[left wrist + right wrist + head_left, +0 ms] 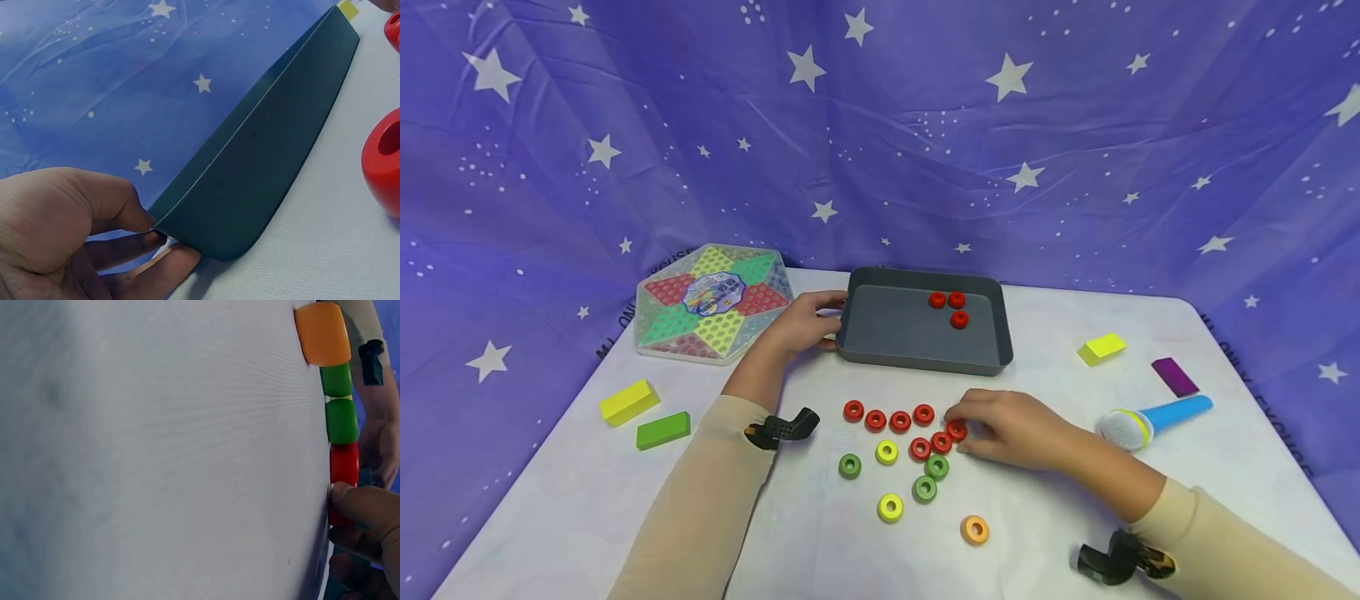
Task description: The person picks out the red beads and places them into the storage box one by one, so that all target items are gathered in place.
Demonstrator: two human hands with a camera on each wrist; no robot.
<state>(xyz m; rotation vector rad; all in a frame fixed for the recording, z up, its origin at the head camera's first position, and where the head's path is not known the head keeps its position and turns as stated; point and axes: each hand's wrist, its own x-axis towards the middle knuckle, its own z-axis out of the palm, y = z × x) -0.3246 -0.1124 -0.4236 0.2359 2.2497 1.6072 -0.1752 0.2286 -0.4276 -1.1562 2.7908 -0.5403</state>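
The head view is showing the right hand (1017,427) pinching a red ring (956,438) between thumb and fingers, drawn narrow about it, on the table (812,533) just beside another red ring (942,451). It is lying flat, its hole facing up. The left hand (807,322) is gripping the left end of the gray tray (887,327), whose long axis is running left to right.

We count ten red rings (853,418), three inside the one grey tray (887,325) and seven outside it. We also find three green rings (850,475), two yellow rings (887,462) and one orange ring (973,541). We tally two yellow blocks (629,403), one green block (663,431), one purple block (1176,377), one microphone (1168,417) and one hexagonal game board (713,294).
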